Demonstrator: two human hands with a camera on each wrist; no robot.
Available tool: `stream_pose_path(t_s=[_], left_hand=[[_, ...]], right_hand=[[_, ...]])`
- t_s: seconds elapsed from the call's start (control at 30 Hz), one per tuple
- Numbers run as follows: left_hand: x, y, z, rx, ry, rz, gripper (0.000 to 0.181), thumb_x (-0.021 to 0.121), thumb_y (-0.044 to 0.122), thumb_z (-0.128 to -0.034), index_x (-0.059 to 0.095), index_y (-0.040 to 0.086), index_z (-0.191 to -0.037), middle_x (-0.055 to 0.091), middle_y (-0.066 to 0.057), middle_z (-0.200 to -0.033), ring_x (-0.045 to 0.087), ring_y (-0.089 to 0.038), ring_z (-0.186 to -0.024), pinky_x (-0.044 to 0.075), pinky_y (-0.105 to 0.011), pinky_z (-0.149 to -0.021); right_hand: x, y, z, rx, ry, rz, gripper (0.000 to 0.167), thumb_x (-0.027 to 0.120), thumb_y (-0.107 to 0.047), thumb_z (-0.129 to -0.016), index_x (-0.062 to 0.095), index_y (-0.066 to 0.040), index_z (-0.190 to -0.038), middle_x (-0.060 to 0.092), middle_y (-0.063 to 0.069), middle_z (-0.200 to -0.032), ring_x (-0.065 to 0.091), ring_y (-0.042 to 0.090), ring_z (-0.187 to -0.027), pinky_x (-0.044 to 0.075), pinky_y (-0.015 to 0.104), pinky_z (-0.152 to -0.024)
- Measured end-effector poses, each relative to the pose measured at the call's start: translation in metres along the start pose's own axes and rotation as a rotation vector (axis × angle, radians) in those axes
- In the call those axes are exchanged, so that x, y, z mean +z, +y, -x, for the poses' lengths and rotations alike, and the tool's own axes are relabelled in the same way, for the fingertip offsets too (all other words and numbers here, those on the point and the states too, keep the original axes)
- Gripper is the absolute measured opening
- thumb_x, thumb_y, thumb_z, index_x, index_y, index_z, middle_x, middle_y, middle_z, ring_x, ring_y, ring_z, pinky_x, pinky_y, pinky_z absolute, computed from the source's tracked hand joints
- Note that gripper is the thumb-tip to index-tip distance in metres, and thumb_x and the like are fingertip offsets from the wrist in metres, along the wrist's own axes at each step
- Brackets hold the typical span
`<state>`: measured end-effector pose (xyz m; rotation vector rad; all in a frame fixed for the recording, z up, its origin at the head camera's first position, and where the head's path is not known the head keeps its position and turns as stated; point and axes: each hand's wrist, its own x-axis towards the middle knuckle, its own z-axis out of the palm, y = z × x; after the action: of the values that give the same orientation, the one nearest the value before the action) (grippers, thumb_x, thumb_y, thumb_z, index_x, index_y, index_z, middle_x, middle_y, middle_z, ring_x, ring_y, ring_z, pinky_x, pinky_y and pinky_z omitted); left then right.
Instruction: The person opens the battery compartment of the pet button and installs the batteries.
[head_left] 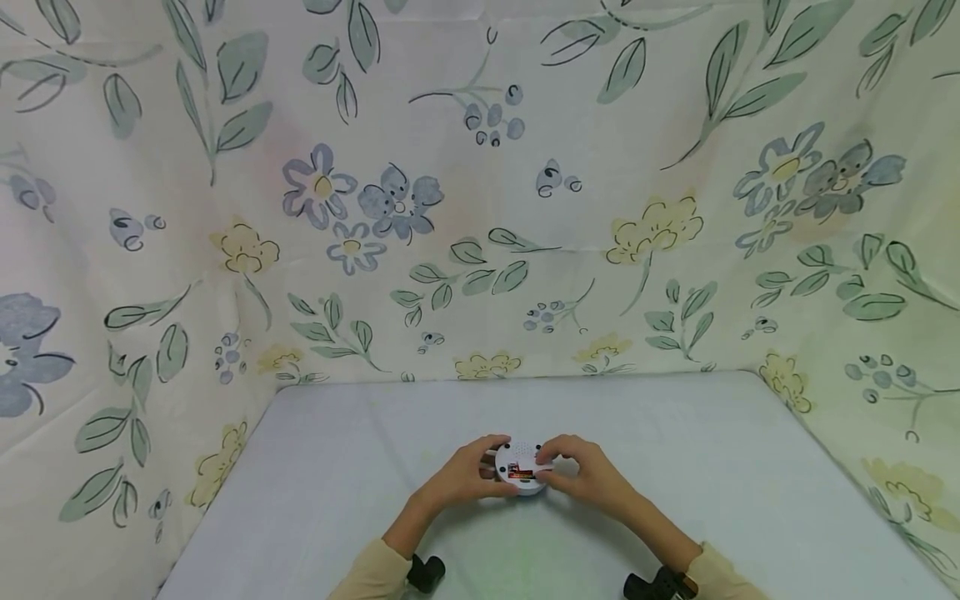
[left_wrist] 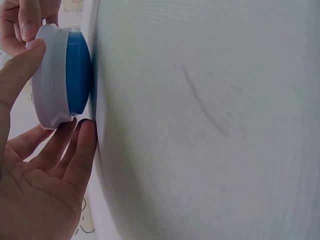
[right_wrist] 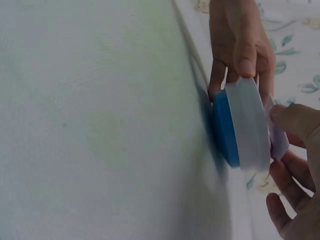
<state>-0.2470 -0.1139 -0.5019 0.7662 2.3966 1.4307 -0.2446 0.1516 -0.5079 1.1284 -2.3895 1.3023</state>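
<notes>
A round white battery-powered device (head_left: 517, 456) lies with its blue dome (left_wrist: 78, 72) facing down on the table. Its upturned back has small dark feet, a speaker-like dotted patch and an uncovered battery slot (head_left: 521, 472) showing something red and black. My left hand (head_left: 474, 473) holds the device's rim, thumb on the near side and fingers round the far side. Between thumb and fingers, my right hand (head_left: 588, 477) pinches a small pale battery cover (right_wrist: 278, 134), tilted by the back of the device. Whether the cover touches the slot is hidden by the fingers.
The white-covered table (head_left: 337, 467) stretches around both hands. Behind it and at its sides hangs a floral cloth (head_left: 480, 192). A black wrist camera sits on each forearm, left (head_left: 427, 574) and right (head_left: 660, 585), near the cream sleeves.
</notes>
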Motion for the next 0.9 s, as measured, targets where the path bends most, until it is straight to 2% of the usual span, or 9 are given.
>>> stream_pose_path(t_s=[0.17, 0.37, 0.6, 0.9], left_hand=[[0.0, 0.001, 0.001, 0.027, -0.001, 0.009, 0.073, 0.084, 0.019, -0.0879, 0.046, -0.002, -0.147, 0.055, -0.015, -0.136, 0.061, -0.029, -0.114, 0.055, -0.034, -0.091], [0.0, 0.003, 0.001, 0.035, 0.006, 0.01, 0.072, 0.084, 0.017, -0.0873, 0.047, -0.002, -0.146, 0.055, -0.015, -0.135, 0.061, -0.03, -0.114, 0.055, -0.037, -0.091], [0.001, 0.004, 0.001, 0.044, 0.007, -0.004, 0.074, 0.084, 0.016, -0.0869, 0.046, -0.002, -0.147, 0.055, -0.014, -0.136, 0.061, -0.029, -0.113, 0.056, -0.036, -0.091], [0.0, 0.005, 0.001, 0.041, 0.009, -0.009, 0.074, 0.084, 0.017, -0.0872, 0.045, -0.002, -0.148, 0.056, -0.014, -0.135, 0.061, -0.029, -0.113, 0.056, -0.036, -0.091]], right_hand=[[0.008, -0.002, -0.002, -0.083, 0.035, 0.047, 0.018, 0.084, -0.011, -0.087, 0.072, -0.013, -0.101, 0.071, -0.006, -0.102, 0.064, 0.015, -0.094, 0.053, 0.04, -0.082], [0.012, -0.007, -0.004, -0.082, 0.034, 0.065, 0.018, 0.084, -0.011, -0.087, 0.071, -0.015, -0.098, 0.069, -0.006, -0.1, 0.062, 0.014, -0.093, 0.052, 0.037, -0.08], [0.013, -0.011, -0.005, -0.11, 0.037, 0.035, 0.018, 0.083, -0.008, -0.086, 0.07, -0.012, -0.097, 0.069, -0.001, -0.099, 0.063, 0.018, -0.092, 0.053, 0.039, -0.079], [0.013, -0.01, -0.004, -0.083, 0.021, 0.036, 0.018, 0.083, -0.01, -0.087, 0.069, -0.014, -0.098, 0.068, -0.003, -0.1, 0.062, 0.016, -0.093, 0.053, 0.039, -0.08]])
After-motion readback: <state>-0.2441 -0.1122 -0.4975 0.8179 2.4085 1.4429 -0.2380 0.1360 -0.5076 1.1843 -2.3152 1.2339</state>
